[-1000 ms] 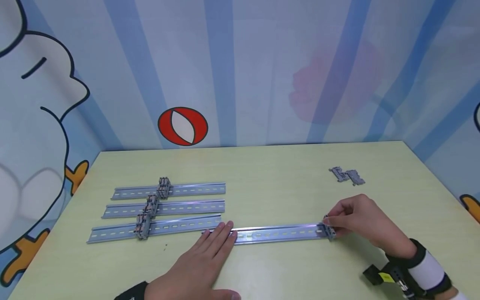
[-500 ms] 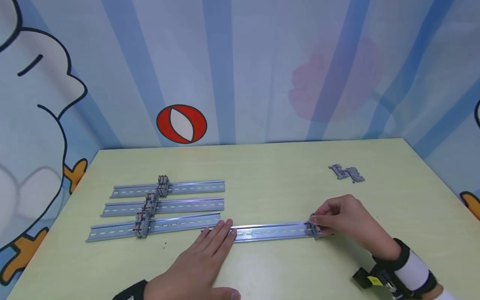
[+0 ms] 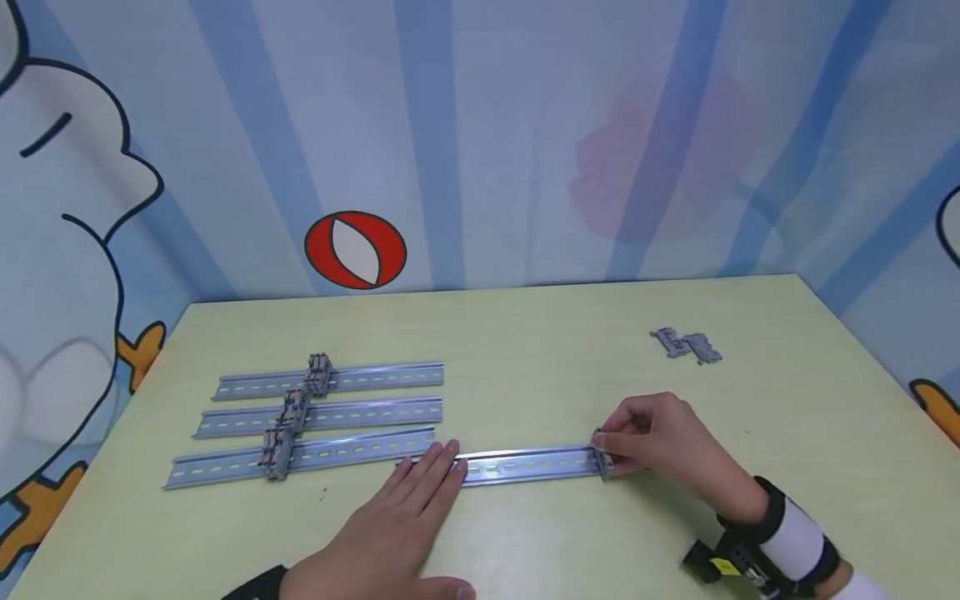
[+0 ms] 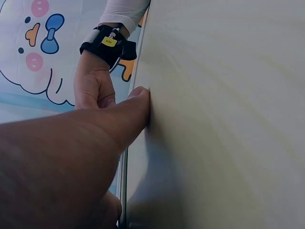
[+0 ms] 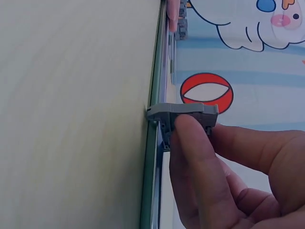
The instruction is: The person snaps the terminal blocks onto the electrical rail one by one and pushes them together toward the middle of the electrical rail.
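Observation:
A slotted metal DIN rail (image 3: 525, 467) lies at the front middle of the table. My left hand (image 3: 397, 517) is spread flat with straight fingers, its fingertips resting on the rail's left part. Between thumb and fingers, my right hand (image 3: 660, 437) pinches a slim grey terminal block (image 5: 183, 109). That block stands across the rail, one end against it. In the right wrist view the rail (image 5: 151, 191) runs on past the block; from the head, the right hand hides this stretch. Whether the block is clipped on, I cannot tell.
At left lie three more rails, back (image 3: 390, 377), middle (image 3: 382, 411) and front (image 3: 360, 447). Each carries a cluster of grey terminal blocks, such as the front cluster (image 3: 277, 454). Two loose grey pieces (image 3: 686, 343) lie at the back right. A patterned curtain (image 3: 495, 150) stands behind the table.
My right hand has moved left along the rail with the terminal block, toward the left hand. The left hand stays on the rail. The head view has shifted slightly.

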The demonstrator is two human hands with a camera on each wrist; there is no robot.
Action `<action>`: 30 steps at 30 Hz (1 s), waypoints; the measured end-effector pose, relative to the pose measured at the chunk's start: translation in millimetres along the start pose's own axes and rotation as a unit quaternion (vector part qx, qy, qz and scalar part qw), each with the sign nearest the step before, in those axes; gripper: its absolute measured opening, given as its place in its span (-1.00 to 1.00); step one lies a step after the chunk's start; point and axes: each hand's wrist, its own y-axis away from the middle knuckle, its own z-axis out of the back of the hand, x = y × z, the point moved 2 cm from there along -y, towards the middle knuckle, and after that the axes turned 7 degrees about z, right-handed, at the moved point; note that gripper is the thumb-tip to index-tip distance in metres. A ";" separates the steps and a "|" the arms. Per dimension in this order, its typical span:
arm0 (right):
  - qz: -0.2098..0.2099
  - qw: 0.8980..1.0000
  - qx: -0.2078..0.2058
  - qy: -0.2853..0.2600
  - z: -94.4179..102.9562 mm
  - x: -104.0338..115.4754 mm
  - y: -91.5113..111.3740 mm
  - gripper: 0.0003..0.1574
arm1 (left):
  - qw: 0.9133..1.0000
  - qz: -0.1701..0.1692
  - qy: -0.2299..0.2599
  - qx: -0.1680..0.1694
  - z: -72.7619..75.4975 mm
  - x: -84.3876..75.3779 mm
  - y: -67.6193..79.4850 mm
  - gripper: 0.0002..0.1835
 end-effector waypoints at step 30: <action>0.025 0.999 0.010 -0.046 -57.5 20.8 -22.1 -0.86 | 1.000 0.013 -0.003 0.000 -2.3 -2.1 -0.6 0.24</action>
